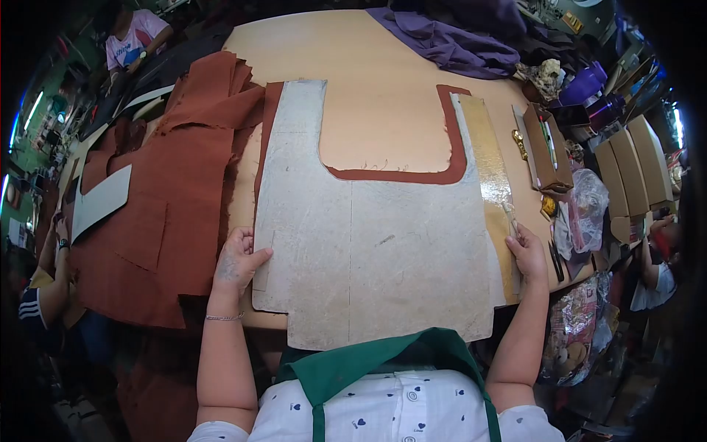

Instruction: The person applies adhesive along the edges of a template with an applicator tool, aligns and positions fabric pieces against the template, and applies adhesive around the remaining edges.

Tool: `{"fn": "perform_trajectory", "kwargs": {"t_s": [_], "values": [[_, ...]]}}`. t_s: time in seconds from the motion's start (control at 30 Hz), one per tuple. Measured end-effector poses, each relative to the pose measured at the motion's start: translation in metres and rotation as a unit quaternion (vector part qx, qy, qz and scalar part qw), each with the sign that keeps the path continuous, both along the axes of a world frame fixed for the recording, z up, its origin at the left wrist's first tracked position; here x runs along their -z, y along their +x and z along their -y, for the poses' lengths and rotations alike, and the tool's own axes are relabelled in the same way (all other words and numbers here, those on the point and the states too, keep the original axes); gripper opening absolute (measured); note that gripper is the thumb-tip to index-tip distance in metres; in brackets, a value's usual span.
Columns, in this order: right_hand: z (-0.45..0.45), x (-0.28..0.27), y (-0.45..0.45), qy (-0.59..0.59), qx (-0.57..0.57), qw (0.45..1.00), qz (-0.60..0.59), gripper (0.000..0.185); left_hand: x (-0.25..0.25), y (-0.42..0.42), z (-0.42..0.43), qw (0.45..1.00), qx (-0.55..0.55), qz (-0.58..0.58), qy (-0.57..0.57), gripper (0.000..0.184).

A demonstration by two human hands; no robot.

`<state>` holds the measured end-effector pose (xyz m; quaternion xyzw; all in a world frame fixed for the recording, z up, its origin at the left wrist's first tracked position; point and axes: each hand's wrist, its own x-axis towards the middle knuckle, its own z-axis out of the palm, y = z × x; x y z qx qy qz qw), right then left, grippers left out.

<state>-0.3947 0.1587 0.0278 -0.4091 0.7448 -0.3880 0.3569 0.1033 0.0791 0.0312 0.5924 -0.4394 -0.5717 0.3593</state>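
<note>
A large grey-white U-shaped pattern board (383,250) lies over rust-brown fabric (398,176), whose edge shows along the inside of the cutout and at the upper left. My left hand (239,258) grips the board's left edge, thumb on top and fingers curled. At the right, my right hand (524,247) is closed on the edge of a yellowish glossy strip (490,155) that lies along the board's right arm. A small light-coloured piece shows at my right fingertips, too indistinct to name.
More rust-brown fabric (162,199) with a small white template (103,200) covers the table's left side. Purple cloth (456,37) lies at the back. To the right are a cardboard tool box (541,147), plastic bags (585,202) and black tools (556,261). People are at both sides.
</note>
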Motion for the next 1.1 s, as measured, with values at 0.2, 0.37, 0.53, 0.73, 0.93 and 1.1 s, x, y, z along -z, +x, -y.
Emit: {"fn": "perform_trajectory", "kwargs": {"t_s": [0.2,0.37,0.53,0.73,0.93,1.1], "values": [[0.002,0.0,-0.002,0.005,-0.015,0.999,0.029,0.037,0.005,-0.001,-0.003,0.999,0.001,-0.01,-0.038,0.04],[0.002,0.0,-0.003,0.005,-0.008,1.0,0.009,0.038,0.006,-0.001,-0.002,0.999,0.005,-0.023,-0.043,0.045],[0.01,0.007,-0.002,-0.004,-0.001,0.999,-0.048,0.037,0.0,-0.006,-0.002,0.997,-0.007,-0.022,-0.068,0.054],[0.014,-0.005,0.018,0.021,0.021,0.967,-0.254,0.037,0.007,-0.001,0.005,0.993,0.045,0.06,-0.095,0.054],[0.016,-0.002,0.019,0.052,0.035,0.949,-0.31,0.04,-0.004,-0.012,-0.003,0.934,0.041,0.305,-0.18,0.044],[0.018,0.001,0.019,0.045,0.04,0.942,-0.332,0.04,-0.022,-0.022,-0.003,0.915,0.05,0.367,-0.163,0.045]]}}
